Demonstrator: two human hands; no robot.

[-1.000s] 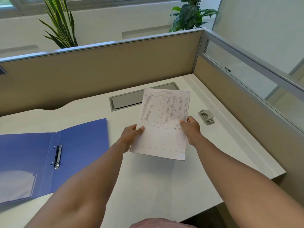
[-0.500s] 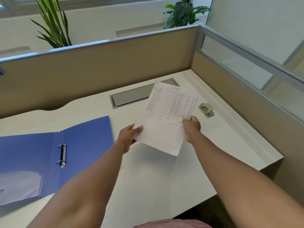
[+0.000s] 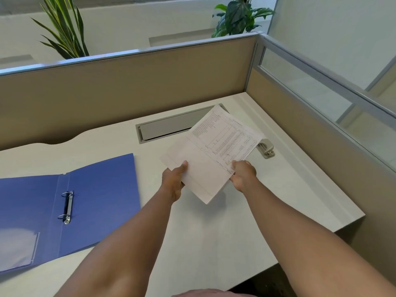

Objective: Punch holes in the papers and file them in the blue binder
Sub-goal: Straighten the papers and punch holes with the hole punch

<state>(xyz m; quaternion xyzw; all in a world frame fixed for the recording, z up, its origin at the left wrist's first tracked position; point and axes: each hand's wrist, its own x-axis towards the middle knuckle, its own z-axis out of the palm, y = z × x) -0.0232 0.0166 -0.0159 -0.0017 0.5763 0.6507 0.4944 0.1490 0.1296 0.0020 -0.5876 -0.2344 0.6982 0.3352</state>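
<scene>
The left hand and right hand each pinch an edge of the papers, held tilted above the desk between the open blue binder and hole punch; light, floppy and easily creased, they likely handle best gripped at opposite edges.

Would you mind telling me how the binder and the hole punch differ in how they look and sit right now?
The binder is blue, wide and flat, lying open with its rings showing; the hole punch is grey and compact. The binder lies to the left of the hands, in full view; the punch sits to the right, partly hidden behind the paper. Both rest on the desk, and neither is being touched.
</scene>
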